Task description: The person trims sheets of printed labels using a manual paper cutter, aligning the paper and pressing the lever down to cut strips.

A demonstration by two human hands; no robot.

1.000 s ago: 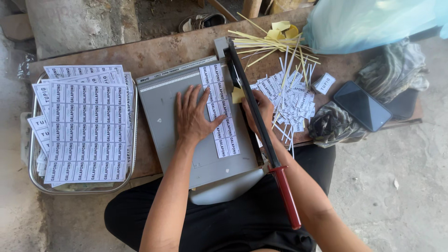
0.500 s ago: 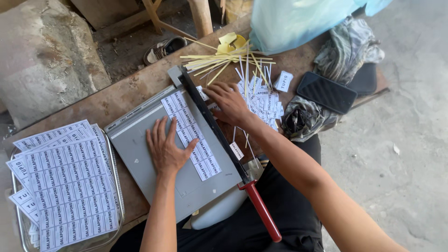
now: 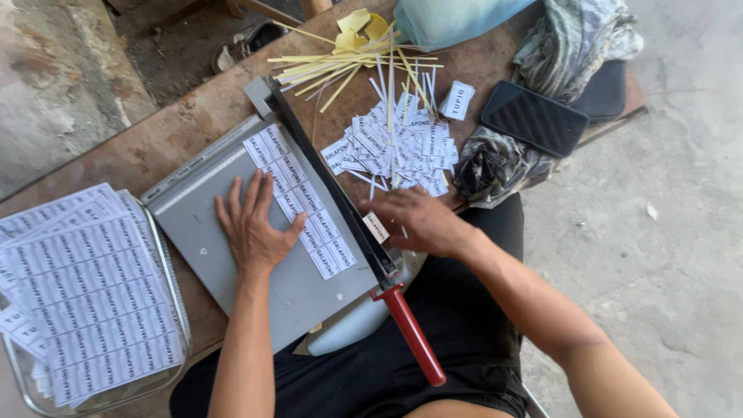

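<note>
My left hand (image 3: 251,224) lies flat, fingers spread, on the grey bed of a paper cutter (image 3: 232,255), pressing beside a strip of printed white labels (image 3: 302,205) that lies along the blade. The cutter's black blade arm (image 3: 325,174) is down, its red handle (image 3: 414,337) pointing toward me. My right hand (image 3: 422,220) is just right of the blade, fingers pinching a small cut label (image 3: 377,227).
A pile of cut labels (image 3: 398,143) and thin yellow paper strips (image 3: 348,66) lie on the brown table. A tray of uncut label sheets (image 3: 85,286) sits at left. A black phone (image 3: 534,118) and crumpled cloth (image 3: 573,39) lie at right.
The view shifted and tilted. My right hand drew back from the label pile toward the blade's near end and now pinches a cut label. My left hand stays on the cutter bed.
</note>
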